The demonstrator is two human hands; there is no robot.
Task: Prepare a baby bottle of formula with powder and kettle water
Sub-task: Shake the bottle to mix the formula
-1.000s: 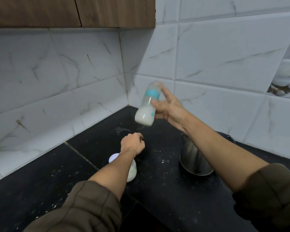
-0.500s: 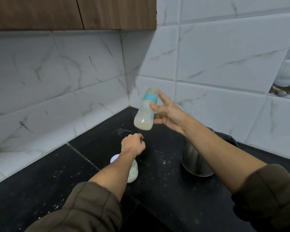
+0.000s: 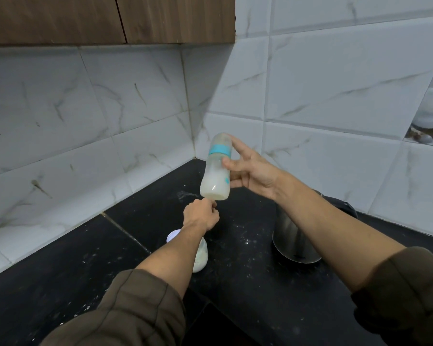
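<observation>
Baby bottle (image 3: 215, 178): we see it lifted off the black countertop (image 3: 60, 283), in the air over the back corner where the two tiled walls meet. It stands nearly upright, its top leaning a little to the right.
Bottle contents: milky white liquid fills the lower part; the upper walls look clouded.
Teal collar (image 3: 219, 149): it rings the neck, with a clear cap above it.
Right hand (image 3: 253, 171): it holds the bottle from the right side, thumb pressed on the body, forefinger stretched up along the cap, the other fingers curled behind the lower half.
Left hand (image 3: 200, 216): we find it curled into a fist, knuckles up, just under the bottle's base and above the countertop. We cannot see into the fist.
Formula jar (image 3: 201, 257): a small jar of pale powder with a white lid stands on the countertop, partly covered by the left forearm, nearer the left wall edge than the kettle is.
Steel kettle (image 3: 293, 243): it sits toward the right wall edge of the countertop, its top hidden by the right forearm.
Countertop surface: white specks are scattered between jar and kettle.
Sleeves (image 3: 135, 308): olive-brown, pushed up both forearms.
Wooden cabinet (image 3: 85, 18): it hangs above the left wall's tiles.
</observation>
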